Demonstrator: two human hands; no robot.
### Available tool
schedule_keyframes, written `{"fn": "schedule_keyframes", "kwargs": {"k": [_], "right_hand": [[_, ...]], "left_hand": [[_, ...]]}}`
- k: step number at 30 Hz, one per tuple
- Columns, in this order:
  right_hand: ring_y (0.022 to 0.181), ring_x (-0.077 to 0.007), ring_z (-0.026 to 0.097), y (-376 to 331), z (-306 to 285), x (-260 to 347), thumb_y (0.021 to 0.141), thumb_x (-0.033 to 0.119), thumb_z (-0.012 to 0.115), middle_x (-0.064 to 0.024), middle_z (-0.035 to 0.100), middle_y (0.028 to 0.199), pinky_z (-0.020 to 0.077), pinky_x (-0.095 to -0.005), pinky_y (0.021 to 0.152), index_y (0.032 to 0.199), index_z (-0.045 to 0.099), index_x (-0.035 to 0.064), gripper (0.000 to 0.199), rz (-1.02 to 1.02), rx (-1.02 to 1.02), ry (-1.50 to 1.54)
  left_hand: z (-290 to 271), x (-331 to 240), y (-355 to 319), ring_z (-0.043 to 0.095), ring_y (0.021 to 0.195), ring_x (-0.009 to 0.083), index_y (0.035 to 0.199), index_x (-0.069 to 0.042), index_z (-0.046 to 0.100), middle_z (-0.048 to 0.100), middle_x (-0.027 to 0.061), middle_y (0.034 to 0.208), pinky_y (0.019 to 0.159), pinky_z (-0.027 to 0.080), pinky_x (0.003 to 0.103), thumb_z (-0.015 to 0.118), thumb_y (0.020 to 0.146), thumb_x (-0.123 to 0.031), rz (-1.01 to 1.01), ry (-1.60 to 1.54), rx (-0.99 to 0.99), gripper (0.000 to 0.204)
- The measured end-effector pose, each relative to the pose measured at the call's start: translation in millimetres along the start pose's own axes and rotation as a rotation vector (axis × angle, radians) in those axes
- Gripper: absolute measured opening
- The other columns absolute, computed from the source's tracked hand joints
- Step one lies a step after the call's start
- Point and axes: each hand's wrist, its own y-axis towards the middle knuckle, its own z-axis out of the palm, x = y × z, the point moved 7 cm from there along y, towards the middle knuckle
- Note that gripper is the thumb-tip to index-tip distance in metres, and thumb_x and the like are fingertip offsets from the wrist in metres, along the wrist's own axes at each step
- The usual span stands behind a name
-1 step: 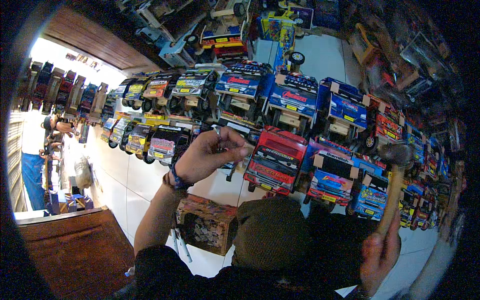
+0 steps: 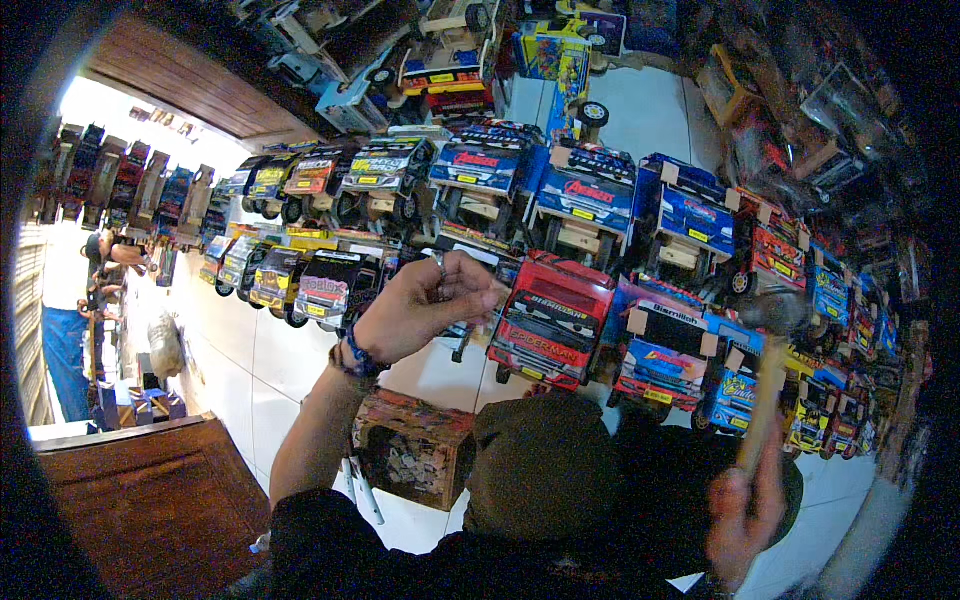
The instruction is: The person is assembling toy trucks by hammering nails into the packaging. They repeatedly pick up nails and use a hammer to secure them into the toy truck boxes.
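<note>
My left hand (image 2: 418, 310), with a ring and a beaded bracelet, is closed in a pinch. Its fingertips are beside the upper left side of a red toy truck (image 2: 553, 322); whatever lies between them is too small to make out. On the right, my right hand (image 2: 745, 522) grips the wooden handle of a hammer (image 2: 764, 400). The hammer's dark head is raised, overlapping the view of the toy trucks behind it. A black-and-pink toy truck (image 2: 328, 288) stands left of my left wrist, and a blue-and-red one (image 2: 662, 362) right of the red truck.
Rows of toy trucks cross the tiled floor, including a blue one (image 2: 585, 195) behind. A worn wooden box (image 2: 425, 418) of small pieces sits below my left wrist, with white rods (image 2: 366, 492) beside it. A brown wooden panel (image 2: 150, 510) stands lower left; another person's arm (image 2: 125, 255) shows far left.
The hammer and my right hand have shifted slightly to the left, and the hammer head is a little lower. My left hand stays almost in place beside the red truck.
</note>
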Motion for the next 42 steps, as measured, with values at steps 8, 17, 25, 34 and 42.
{"fn": "schedule_keyframes", "kwargs": {"k": [8, 17, 25, 34, 42], "right_hand": [[0.095, -0.0247, 0.068, 3.8, 69.0, 3.2, 0.089, 0.009, 0.062, -0.0202, 0.062, 0.123, 0.0535, -0.0336, 0.077, 0.145, 0.04, 0.0068, 0.06, -0.088, 0.288, -0.268], [0.123, -0.0327, 0.054, -3.8, 96.7, -10.9, 0.088, -0.003, 0.056, -0.0202, 0.05, 0.139, 0.044, -0.0392, 0.1, 0.144, 0.04, 0.0046, 0.059, -0.018, 0.344, -0.332], [0.105, -0.0371, 0.063, -1.8, 100.8, -13.1, 0.079, -0.009, 0.054, -0.0229, 0.061, 0.117, 0.0498, -0.0373, 0.089, 0.144, 0.042, 0.0065, 0.068, -0.176, 0.451, -0.442], [0.089, -0.0289, 0.064, -3.1, 114.7, -22.0, 0.076, -0.006, 0.061, -0.0164, 0.064, 0.099, 0.0507, -0.0355, 0.081, 0.147, 0.04, 0.0099, 0.076, -0.246, 0.458, -0.429], [0.091, -0.027, 0.065, -0.8, 122.3, -29.7, 0.081, -0.007, 0.056, -0.0162, 0.065, 0.104, 0.0529, -0.0328, 0.079, 0.147, 0.04, 0.0126, 0.071, -0.312, 0.46, -0.487]], "left_hand": [[6.7, 19.3, 15.3, 0.064, 0.062, 0.0063, 0.113, -0.004, 0.068, 0.072, 0.0041, 0.08, 0.059, 0.051, 0.022, 0.068, 0.091, -0.021, -0.038, 0.113, -0.061, 0.028], [5.6, 8.5, 16.2, 0.064, 0.061, 0.0066, 0.1, -0.004, 0.073, 0.071, 0.0057, 0.072, 0.055, 0.051, 0.023, 0.069, 0.089, -0.022, 0.068, 0.311, -0.038, 0.021], [9.0, 8.3, 19.7, 0.064, 0.057, 0.0089, 0.098, -0.003, 0.073, 0.069, 0.0069, 0.068, 0.052, 0.05, 0.024, 0.069, 0.089, -0.02, 0.126, 0.322, -0.046, 0.019], [6.9, 10.1, 20.8, 0.062, 0.052, 0.0105, 0.097, -0.003, 0.074, 0.068, 0.007, 0.066, 0.051, 0.05, 0.025, 0.07, 0.088, -0.019, 0.243, 0.383, -0.069, 0.018], [6.6, 15.7, 22.0, 0.062, 0.053, 0.0108, 0.095, -0.004, 0.074, 0.068, 0.0067, 0.066, 0.052, 0.05, 0.026, 0.07, 0.087, -0.021, 0.138, 0.334, -0.032, 0.019]]}}
